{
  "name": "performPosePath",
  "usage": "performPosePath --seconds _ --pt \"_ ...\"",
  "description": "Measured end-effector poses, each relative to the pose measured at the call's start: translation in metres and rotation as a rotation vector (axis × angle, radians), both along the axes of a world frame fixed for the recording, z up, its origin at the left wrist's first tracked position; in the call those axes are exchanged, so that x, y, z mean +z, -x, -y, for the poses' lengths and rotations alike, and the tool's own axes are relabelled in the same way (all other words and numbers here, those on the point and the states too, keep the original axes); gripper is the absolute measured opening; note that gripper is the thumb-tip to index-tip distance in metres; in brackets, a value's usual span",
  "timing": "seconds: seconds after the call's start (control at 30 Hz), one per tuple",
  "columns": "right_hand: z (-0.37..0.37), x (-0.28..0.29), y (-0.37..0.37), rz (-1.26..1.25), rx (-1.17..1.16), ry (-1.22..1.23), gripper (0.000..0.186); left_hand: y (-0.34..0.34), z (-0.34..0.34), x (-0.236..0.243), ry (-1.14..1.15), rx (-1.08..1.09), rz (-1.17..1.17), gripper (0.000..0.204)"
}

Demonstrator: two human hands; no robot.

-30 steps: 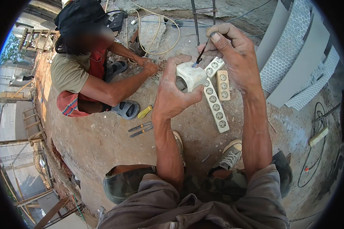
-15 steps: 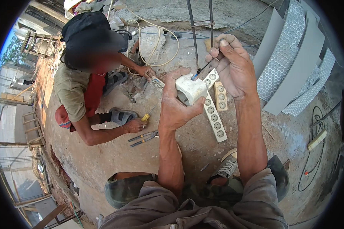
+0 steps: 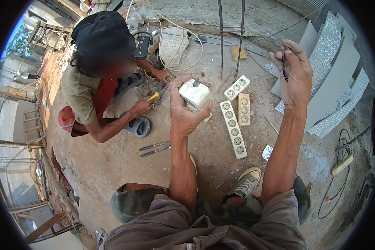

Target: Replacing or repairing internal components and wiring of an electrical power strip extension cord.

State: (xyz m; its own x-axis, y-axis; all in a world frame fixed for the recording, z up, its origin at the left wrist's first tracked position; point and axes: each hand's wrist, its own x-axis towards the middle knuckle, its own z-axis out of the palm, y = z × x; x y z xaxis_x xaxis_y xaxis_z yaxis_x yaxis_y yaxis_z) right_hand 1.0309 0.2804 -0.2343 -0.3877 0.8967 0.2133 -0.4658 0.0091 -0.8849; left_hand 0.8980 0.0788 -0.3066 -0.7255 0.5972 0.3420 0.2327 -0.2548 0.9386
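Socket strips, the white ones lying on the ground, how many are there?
3 white plastic socket strips lie on the concrete floor: a long one below the left hand, a short one beside it, and another angled above. More may be hidden.

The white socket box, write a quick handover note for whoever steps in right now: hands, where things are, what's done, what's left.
Left hand: grip closed around the white socket box, held above the ground.
Right hand: raised apart from the box, pinching a thin dark tool.
On the ground: three socket strips, pliers beside the left forearm.
A person crouches beyond, working with a yellow-handled tool.
Done: cannot tell from this view.
Left: probably bring the tool to the box; wiring state hidden.
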Motion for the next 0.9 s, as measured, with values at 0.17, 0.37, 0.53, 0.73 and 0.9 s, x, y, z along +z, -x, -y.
performPosePath --seconds 0.17,0.37,0.53,0.73,0.9 --pt "0.011 -0.036 0.023 0.554 -0.051 -0.390 0.023 0.002 -0.004 -0.016 -0.158 -0.042 0.082 0.076" --pt "0.073 -0.043 0.059 0.559 0.324 -0.367 0.025 0.004 -0.007 -0.033 -0.180 -0.018 0.304 0.076" --pt "0.090 -0.072 0.088 0.539 0.429 -0.473 0.027 0.000 -0.012 -0.058 -0.149 0.171 0.300 0.074" --pt "0.120 -0.126 0.123 0.595 0.441 -0.198 0.021 0.000 0.004 -0.085 0.148 0.613 0.021 0.073" --pt "0.135 -0.158 0.142 0.626 0.631 -0.106 0.020 0.011 0.027 -0.103 0.307 0.689 -0.023 0.073"
